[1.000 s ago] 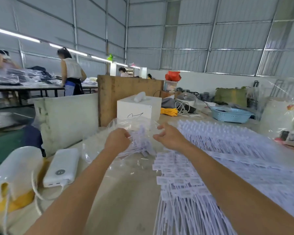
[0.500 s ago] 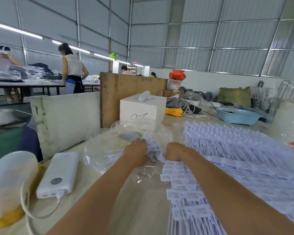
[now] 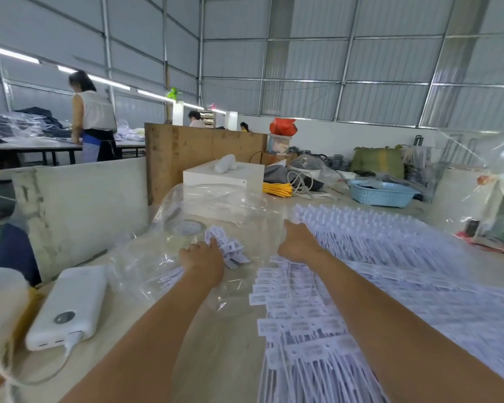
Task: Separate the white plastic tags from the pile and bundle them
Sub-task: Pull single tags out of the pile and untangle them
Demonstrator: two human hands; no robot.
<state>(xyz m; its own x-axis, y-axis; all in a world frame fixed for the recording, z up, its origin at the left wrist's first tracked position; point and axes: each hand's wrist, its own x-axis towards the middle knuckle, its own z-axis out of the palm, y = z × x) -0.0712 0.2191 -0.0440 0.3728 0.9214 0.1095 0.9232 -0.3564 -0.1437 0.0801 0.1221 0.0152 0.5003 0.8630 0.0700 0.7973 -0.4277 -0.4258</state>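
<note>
Corrugated grey walls are enclosing a workshop, and nearest the camera a pale tabletop (image 3: 216, 353) is carrying everything in reach. Along its left edge a white power bank (image 3: 69, 306) is lying flat with a cable (image 3: 26, 379) plugged into its near end. Toward the right side the pile of white plastic tags (image 3: 390, 286) is spreading in overlapping rows from the near edge to well up the tabletop. Left of the pile, the left hand (image 3: 202, 261) is gripping a small bundle of tags (image 3: 226, 248), fingers curled round it, over a crumpled clear plastic bag (image 3: 210, 210). The right hand (image 3: 298, 242) is resting on the pile's far left fringe; its fingers are pointing away, and I cannot tell whether they are pinching anything. Farther along, a white box (image 3: 223, 175) and a blue basket (image 3: 381, 193) are sitting near the far edge.
</note>
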